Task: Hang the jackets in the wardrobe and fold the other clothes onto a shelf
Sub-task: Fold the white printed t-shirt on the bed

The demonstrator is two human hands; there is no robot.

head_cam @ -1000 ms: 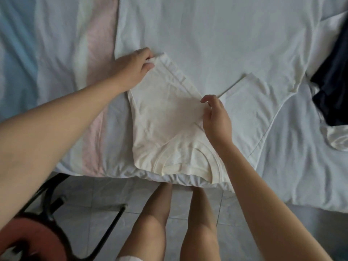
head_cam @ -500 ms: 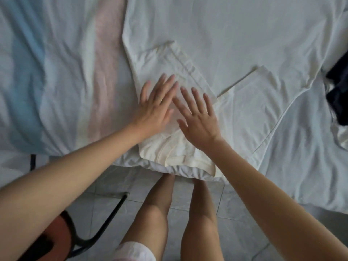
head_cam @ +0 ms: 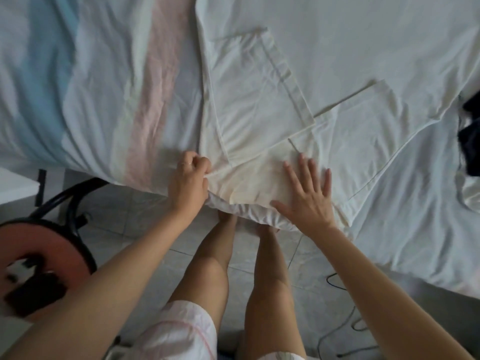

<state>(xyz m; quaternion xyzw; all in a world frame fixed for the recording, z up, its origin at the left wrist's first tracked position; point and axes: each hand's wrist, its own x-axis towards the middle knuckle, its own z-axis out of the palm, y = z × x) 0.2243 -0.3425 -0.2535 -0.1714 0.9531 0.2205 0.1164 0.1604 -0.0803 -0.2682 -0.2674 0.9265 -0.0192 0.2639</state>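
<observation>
A white T-shirt (head_cam: pixel 259 100) lies on a bed (head_cam: pixel 104 87). The left hand (head_cam: pixel 188 183) pinches its near edge; the right hand (head_cam: pixel 306 198) presses flat, fingers spread, on it.

I see the shirt (head_cam: pixel 337 61) lying on the bed (head_cam: pixel 91 87) across the centre and upper right of the frame, a sleeve (head_cam: pixel 254 81) folded over its body. At its lower edge the left hand (head_cam: pixel 188 183) pinches it; the right hand (head_cam: pixel 306 198) lies flat on it, further right. A stool (head_cam: pixel 39 268) stands lower left, a cable (head_cam: pixel 345 328) lies lower right, and another garment (head_cam: pixel 470 141) lies at the right edge.
</observation>
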